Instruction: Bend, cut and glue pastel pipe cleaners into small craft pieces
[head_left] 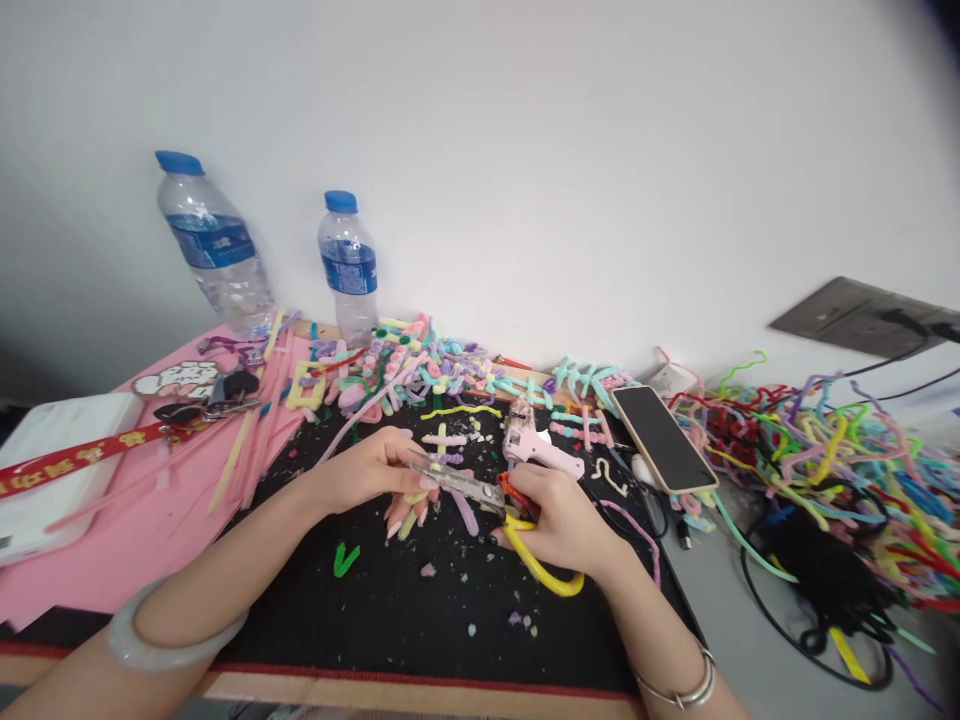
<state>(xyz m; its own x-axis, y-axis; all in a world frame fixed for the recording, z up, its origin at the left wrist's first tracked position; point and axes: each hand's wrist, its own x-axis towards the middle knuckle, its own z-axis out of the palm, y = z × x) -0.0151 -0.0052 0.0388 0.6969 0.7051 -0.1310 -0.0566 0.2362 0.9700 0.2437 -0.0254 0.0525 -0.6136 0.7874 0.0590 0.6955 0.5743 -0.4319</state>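
My right hand (559,520) is closed around the handles of a pair of scissors (469,485), one loop yellow and the other red. The blades point left and reach up to the fingertips of my left hand (367,475). Between those left fingers is a short piece of pale yellow pipe cleaner (409,520), partly hidden by the fingers and blades. Just beyond the blades lies a pastel pipe-cleaner piece (442,442) with crossbars. A lilac pipe-cleaner strip (465,510) lies under the scissors. Behind my right hand rests a pale pink glue gun (544,450).
A black mat (360,620) with scraps covers the table. Two water bottles (349,265) stand at the wall, near piled pipe-cleaner pieces (427,360). A phone (664,440), tangled pipe cleaners (847,450) and black cables (825,570) lie right; pink sheets (180,480) lie left.
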